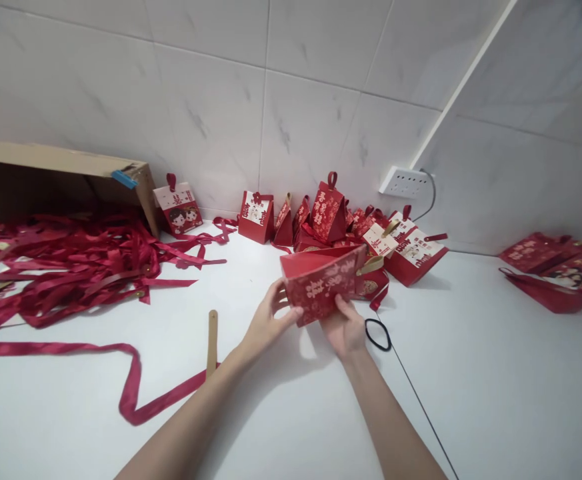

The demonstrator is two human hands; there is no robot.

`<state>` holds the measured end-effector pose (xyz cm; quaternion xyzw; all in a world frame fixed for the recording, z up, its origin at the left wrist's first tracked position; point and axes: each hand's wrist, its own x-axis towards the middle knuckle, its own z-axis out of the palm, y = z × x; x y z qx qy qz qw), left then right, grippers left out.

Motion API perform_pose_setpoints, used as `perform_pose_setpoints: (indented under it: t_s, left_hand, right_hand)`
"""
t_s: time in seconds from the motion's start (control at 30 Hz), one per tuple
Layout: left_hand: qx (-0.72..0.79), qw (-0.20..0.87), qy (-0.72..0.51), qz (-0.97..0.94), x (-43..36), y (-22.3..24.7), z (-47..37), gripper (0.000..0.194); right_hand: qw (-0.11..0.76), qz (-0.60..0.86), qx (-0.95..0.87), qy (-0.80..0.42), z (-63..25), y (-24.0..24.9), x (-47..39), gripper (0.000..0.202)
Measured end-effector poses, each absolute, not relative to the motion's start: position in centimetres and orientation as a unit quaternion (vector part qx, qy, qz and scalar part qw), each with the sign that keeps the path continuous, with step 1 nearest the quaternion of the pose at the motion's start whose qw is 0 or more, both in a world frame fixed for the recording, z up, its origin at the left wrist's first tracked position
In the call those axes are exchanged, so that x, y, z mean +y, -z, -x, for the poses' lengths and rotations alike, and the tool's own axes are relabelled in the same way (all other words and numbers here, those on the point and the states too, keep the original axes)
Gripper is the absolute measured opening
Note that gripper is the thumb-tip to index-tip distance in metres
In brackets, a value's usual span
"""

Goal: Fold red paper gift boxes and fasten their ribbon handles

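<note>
Between my two hands, above the white table, is a red paper gift box (323,287) with gold characters on its side. Its top is open and the plain red inside shows. My left hand (271,317) grips the box's left edge, thumb on the front and fingers around the side. My right hand (345,327) holds it from below on the right, thumb pressed on the printed face. A gold strap (213,340) lies to the left of my left forearm, touching a long dark-red ribbon (135,400). Close by my right wrist is a black elastic band (377,335).
A cardboard box (61,160) lies on its side at the left, spilling a heap of red ribbons (81,267). Several folded gift boxes (328,210) stand along the tiled wall. More red boxes (571,273) lie far right. A power strip (405,182) sits at the wall.
</note>
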<state>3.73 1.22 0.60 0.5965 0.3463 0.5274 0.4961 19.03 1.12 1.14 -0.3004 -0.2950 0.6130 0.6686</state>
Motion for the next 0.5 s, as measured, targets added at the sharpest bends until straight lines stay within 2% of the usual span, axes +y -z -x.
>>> perform_pose_setpoints:
  t_s: [0.17, 0.27, 0.37, 0.5]
  left_hand:
    - [0.326, 0.303, -0.566, -0.694, 0.7, -0.6, -3.4, 0.068]
    - [0.302, 0.262, -0.579, -0.71, 0.6, -0.6, -3.2, 0.069]
    - [0.305, 0.313, -0.591, -0.678, 0.6, -0.8, -3.4, 0.064]
    - [0.355, 0.496, -0.612, -0.503, 0.9, -1.2, -3.7, 0.065]
  right_hand:
    - [0.64, 0.254, -0.303, -0.659, -19.9, -1.0, 1.3, 0.02]
    - [0.638, 0.256, -0.306, -0.659, -20.0, -0.8, 1.2, 0.017]
    - [0.643, 0.279, -0.312, -0.642, -19.7, -0.8, 1.2, 0.029]
    - [0.668, 0.371, -0.297, -0.572, -18.7, -0.7, 1.0, 0.049]
